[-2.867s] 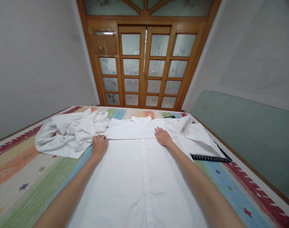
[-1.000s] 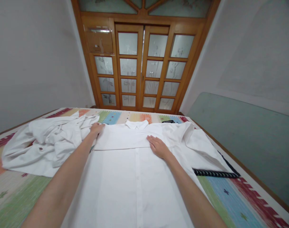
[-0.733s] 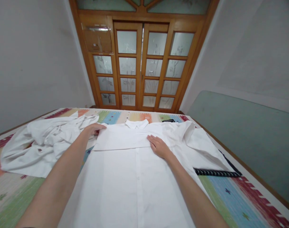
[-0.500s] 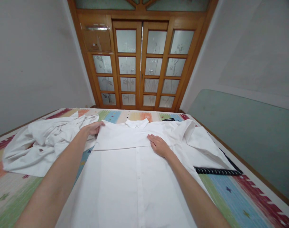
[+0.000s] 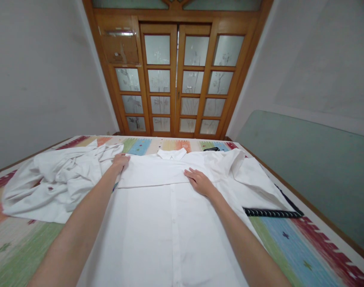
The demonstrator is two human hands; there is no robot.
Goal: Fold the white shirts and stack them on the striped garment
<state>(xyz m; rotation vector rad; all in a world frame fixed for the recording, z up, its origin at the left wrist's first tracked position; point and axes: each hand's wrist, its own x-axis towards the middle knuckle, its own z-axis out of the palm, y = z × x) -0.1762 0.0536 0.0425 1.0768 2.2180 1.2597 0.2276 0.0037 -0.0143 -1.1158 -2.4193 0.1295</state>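
A white button-up shirt (image 5: 152,223) lies spread in front of me, its collar (image 5: 172,154) at the far end. Across its chest runs a flat layer of white cloth (image 5: 152,171), like a sleeve folded over. My left hand (image 5: 121,160) is at the shirt's left shoulder edge, its fingers curled closed on the cloth; the fingertips are partly hidden. Flat on the chest layer rests my right hand (image 5: 197,181), open, with fingers stretched out. The other sleeve (image 5: 259,183) spreads out to the right.
A crumpled white cloth (image 5: 59,179) lies left of the shirt. Under the right sleeve a black striped item (image 5: 271,213) shows, and a small black object (image 5: 211,149) sits beyond the shirt. The multicoloured bedcover (image 5: 292,239) lies beneath. A pale green board (image 5: 304,159) stands along the right side.
My left hand has shifted very slightly at the shoulder edge, its forearm moving a little to the right. My right hand stays flat on the shirt. The view has shifted slightly.
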